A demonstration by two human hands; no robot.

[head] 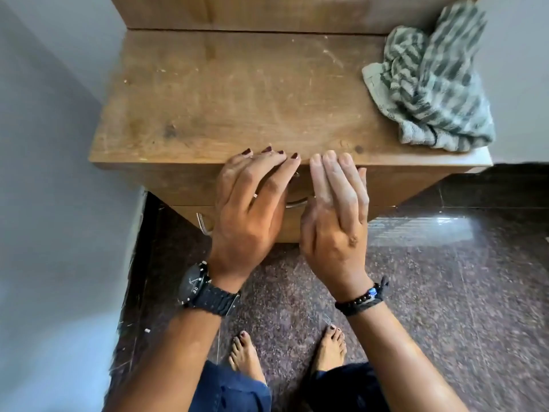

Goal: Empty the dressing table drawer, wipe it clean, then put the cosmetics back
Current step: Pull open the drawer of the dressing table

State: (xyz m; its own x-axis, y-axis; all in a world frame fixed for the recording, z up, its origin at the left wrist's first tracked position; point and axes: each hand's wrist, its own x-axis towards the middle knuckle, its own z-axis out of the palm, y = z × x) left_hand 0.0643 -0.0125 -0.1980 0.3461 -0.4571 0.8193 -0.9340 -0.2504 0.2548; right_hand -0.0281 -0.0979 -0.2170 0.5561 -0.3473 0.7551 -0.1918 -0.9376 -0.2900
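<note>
The wooden dressing table point(237, 99) stands before me with its top bare apart from a cloth. Its upper drawer point(184, 181) is closed, and a metal handle point(294, 203) shows between my hands. My left hand point(252, 203), with a black watch on the wrist, hovers in front of the drawer with straight fingers reaching the table's front edge. My right hand point(335, 209), with a beaded bracelet on the wrist, is beside it, fingers straight and together. Neither hand holds anything. No cosmetics are in sight.
A striped grey-green cloth point(430, 84) lies crumpled on the table's right rear corner. A second handle point(203, 224) shows on the lower drawer at left. Grey walls flank the table on both sides. My bare feet point(285, 352) stand on a dark speckled stone floor.
</note>
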